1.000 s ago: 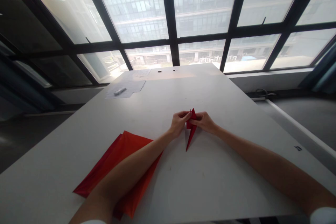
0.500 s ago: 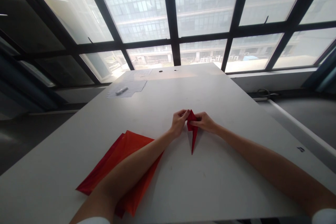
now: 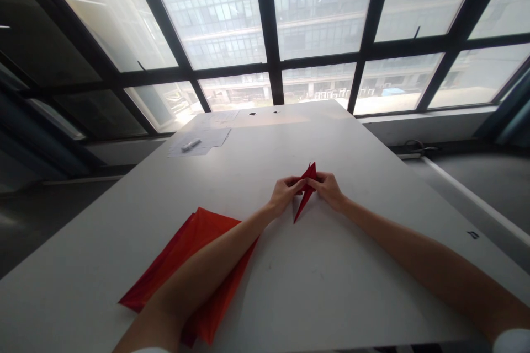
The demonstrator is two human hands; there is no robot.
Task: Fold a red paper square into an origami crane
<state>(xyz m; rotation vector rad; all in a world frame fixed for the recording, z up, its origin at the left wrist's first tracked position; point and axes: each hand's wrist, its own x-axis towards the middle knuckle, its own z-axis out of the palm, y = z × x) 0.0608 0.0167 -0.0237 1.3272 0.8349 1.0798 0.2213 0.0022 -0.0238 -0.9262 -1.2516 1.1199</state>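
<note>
A small piece of folded red paper is pinched between both hands over the white table. It has a long narrow point slanting down toward me and shorter points sticking up at the far end. My left hand grips its left side, thumb on top. From the right, my right hand is closed on the other side, its thumb near the left thumb. The fingers hide the paper's middle. Beneath my left forearm lie larger orange and red sheets, partly covered by the arm.
Printed papers with a white, pen-like object on them lie at the table's far left. A dark round hole is near the far edge. Tall windows with black frames stand beyond the table. A small dark mark is at the right.
The folded paper has turned, its long point swinging left and its other end rising to the right. Both thumbs now meet near its middle. The orange and red sheets stay in place.
</note>
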